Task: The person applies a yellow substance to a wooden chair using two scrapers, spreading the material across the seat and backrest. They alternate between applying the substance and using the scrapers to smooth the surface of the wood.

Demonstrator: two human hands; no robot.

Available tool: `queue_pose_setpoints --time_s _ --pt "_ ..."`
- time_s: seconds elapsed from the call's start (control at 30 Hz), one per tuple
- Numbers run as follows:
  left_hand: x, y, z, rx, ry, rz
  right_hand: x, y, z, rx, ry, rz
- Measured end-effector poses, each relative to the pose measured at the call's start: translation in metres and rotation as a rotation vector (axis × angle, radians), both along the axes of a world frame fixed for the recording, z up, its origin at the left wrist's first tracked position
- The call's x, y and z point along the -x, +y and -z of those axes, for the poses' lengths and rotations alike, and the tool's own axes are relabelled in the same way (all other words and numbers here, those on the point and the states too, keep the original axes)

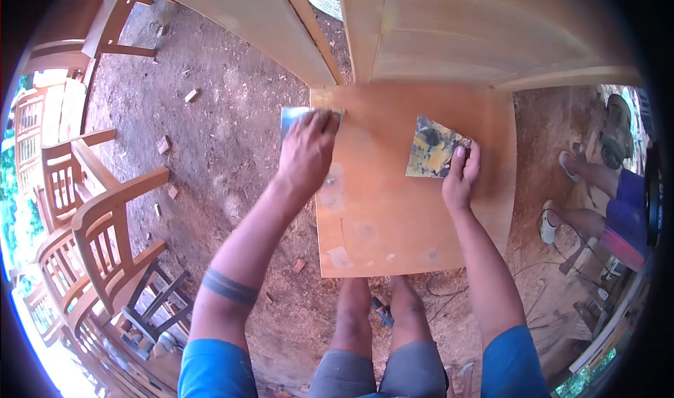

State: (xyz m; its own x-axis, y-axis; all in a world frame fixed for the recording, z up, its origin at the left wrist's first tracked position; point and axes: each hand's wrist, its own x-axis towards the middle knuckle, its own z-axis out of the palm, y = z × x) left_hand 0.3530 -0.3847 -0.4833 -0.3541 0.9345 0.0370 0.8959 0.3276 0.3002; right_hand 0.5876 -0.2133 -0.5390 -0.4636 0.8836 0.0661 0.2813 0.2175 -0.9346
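My left hand is closed over a flat, shiny metal scraper blade at the far left edge of an orange-brown wooden panel. The fingers cover much of the blade. In my right hand is a flat filler board, smeared with yellow and dark paste, gripped at its right corner with the thumb on top. It is over the right half of the panel. Pale filler patches mark the panel's left side and near edge.
Upright wooden panels stand at the panel's far edge. Wooden chairs crowd the left side. On the right are another person's legs and a cable. Wood scraps lie on the dirt floor.
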Motion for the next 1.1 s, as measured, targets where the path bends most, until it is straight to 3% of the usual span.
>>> queue_pose_setpoints --time_s 0.17,0.23,0.33,0.5,0.63,0.87,0.97,1.1 --pt "-0.097 -0.073 -0.008 0.127 -0.103 -0.036 0.002 -0.002 -0.006 -0.009 0.006 -0.003" --pt "-0.121 -0.083 -0.038 0.327 -0.254 -0.056 0.000 0.001 -0.003 -0.007 0.023 -0.020" --pt "-0.087 -0.063 -0.045 0.278 -0.196 -0.076 -0.002 0.002 0.006 0.004 0.033 -0.011" --pt "0.018 0.040 -0.034 0.169 -0.065 -0.006 -0.002 0.002 0.009 0.000 0.038 -0.017" --pt "0.023 0.054 -0.028 0.328 -0.125 -0.006 -0.002 0.004 0.005 -0.043 0.071 -0.029" --pt "-0.060 -0.021 -0.023 0.283 -0.165 -0.063 -0.003 0.004 0.006 -0.060 -0.041 -0.004" --pt "-0.106 -0.061 -0.019 0.242 -0.153 -0.065 0.000 0.005 0.013 -0.073 0.074 0.003" --pt "-0.156 -0.105 -0.016 0.250 -0.130 -0.070 -0.001 0.007 0.014 -0.085 0.040 0.001"
